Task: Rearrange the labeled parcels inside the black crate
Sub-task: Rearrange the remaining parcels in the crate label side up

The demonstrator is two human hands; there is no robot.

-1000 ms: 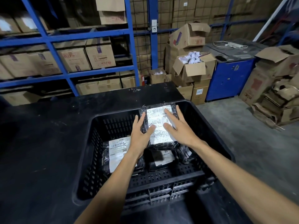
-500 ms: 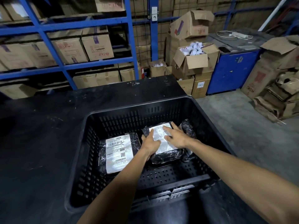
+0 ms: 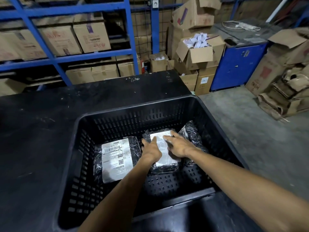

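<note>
A black slotted crate stands on a black table. On its floor at the left lies a black-wrapped parcel with a white label reading 310-BAL17. In the middle lies a second black parcel with a white label. My left hand rests flat on its left side and my right hand rests flat on its right side, fingers spread. A third black-wrapped parcel leans against the crate's right wall, its label hidden.
The black table runs left and behind the crate. Blue shelving with cardboard boxes stands behind. Open cartons, a blue cabinet and a heap of flattened cardboard are at the right on the concrete floor.
The middle parcel was held up near the crate's rim a second ago; it has come down onto the crate floor, and both hands now lie flat on top of it.
</note>
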